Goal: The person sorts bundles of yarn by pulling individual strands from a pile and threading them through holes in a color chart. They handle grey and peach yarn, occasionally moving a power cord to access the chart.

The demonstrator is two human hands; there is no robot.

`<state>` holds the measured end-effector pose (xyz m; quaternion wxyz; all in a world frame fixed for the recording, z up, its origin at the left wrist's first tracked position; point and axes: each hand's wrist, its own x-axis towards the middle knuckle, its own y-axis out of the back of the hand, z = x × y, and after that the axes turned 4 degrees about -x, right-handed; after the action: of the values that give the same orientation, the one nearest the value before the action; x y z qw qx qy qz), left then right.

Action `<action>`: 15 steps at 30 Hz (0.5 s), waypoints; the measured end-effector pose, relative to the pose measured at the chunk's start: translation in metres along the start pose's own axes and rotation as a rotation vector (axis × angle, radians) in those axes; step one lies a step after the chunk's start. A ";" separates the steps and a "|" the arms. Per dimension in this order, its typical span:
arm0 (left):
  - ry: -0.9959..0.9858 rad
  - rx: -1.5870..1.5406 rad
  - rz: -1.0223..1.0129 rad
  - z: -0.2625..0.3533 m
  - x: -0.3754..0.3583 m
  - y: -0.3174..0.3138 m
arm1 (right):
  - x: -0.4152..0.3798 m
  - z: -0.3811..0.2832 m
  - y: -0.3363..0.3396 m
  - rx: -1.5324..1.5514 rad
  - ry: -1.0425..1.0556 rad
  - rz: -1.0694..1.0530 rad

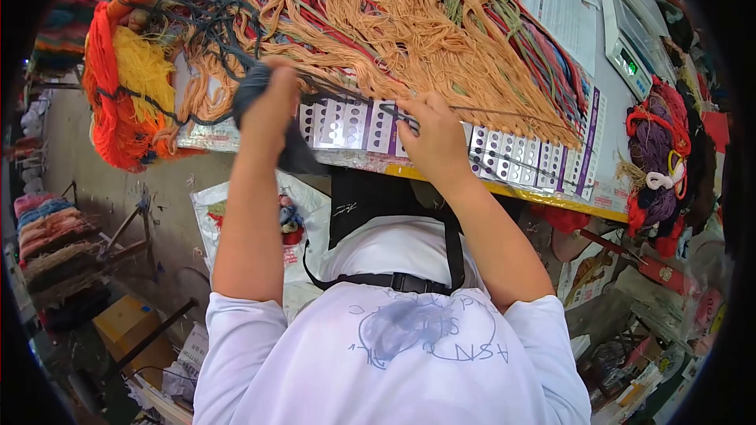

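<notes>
My left hand (pixel 272 102), somewhat blurred, is closed around a bundle of dark grey yarn (pixel 250 88), with a loose tail hanging below the fist over the table's front edge. Dark strands run from it across to the right. Fingers bent together, my right hand (pixel 435 132) pinches a dark strand (pixel 400 115) above a row of white cards with punched holes (pixel 340 122). Past the right hand, thin dark strands lie across the cards. Just behind both hands spreads a thick mass of peach-orange yarn (pixel 417 24), its ends lined up along the cards.
Orange-red yarn (pixel 102 110) and yellow yarn (pixel 143 67) hang at the table's left end. A digital scale (pixel 628 59) and printed sheets (pixel 561 12) lie at the right, near purple and red skeins (pixel 657 142). A plastic bag (pixel 303 197) is below the table edge.
</notes>
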<state>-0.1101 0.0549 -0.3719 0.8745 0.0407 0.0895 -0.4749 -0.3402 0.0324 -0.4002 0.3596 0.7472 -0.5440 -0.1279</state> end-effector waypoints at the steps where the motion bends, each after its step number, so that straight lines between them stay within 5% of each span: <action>1: 0.055 -0.158 0.008 0.011 0.005 0.011 | 0.000 -0.001 0.001 -0.109 0.012 -0.024; 8: 0.367 -0.842 -0.272 0.021 -0.011 0.005 | 0.008 0.000 -0.002 -0.406 0.216 0.079; 10: 0.404 -0.818 -0.242 0.020 -0.020 -0.012 | 0.013 -0.001 -0.001 -0.396 0.251 0.090; 12: 0.387 -0.676 -0.566 -0.001 -0.018 -0.021 | 0.017 -0.004 0.003 -0.391 0.293 0.100; 13: 0.379 -0.684 -0.568 -0.007 -0.018 -0.029 | 0.019 -0.007 0.006 -0.306 0.283 0.124; 15: 0.248 -0.245 -0.691 -0.011 -0.023 -0.047 | 0.019 -0.011 0.012 -0.227 0.274 0.144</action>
<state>-0.1634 0.0501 -0.3775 0.6438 -0.0397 0.2591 -0.7189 -0.3352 0.0173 -0.3806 0.5206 0.6714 -0.5242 -0.0592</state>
